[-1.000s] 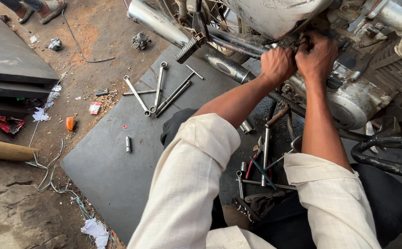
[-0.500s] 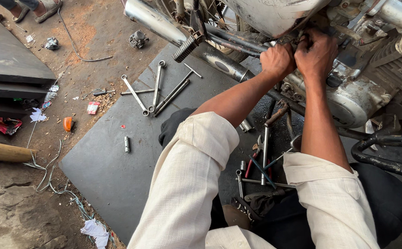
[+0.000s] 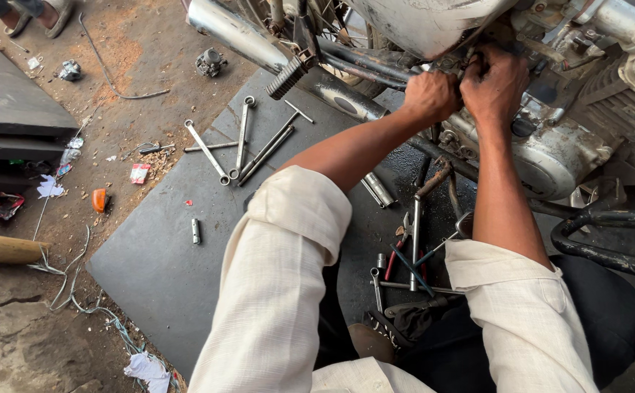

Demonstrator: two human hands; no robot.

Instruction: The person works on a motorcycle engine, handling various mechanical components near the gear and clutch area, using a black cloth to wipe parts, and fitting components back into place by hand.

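Both my hands reach up to the side of a motorcycle engine [image 3: 550,145] at the upper right. My left hand [image 3: 428,94] is clenched against a part just above the engine case. My right hand [image 3: 493,80] is closed right beside it on the same spot. What the fingers grip is hidden by the hands themselves. Cream sleeves are rolled above both elbows. The chrome exhaust pipe [image 3: 244,33] and a ribbed footpeg [image 3: 288,76] run to the left of my hands.
Several long wrenches [image 3: 241,145] lie spread on a dark mat [image 3: 157,269] to the left, with a small socket [image 3: 196,231]. More tools [image 3: 412,262] are piled between my arms. A black hose [image 3: 608,251] curves at right. Dirt ground, a wooden handle [image 3: 1,247] and scraps lie at left.
Both hands stay clamped at the same spot on the engine, shifting only slightly. The camera view has drifted a little.
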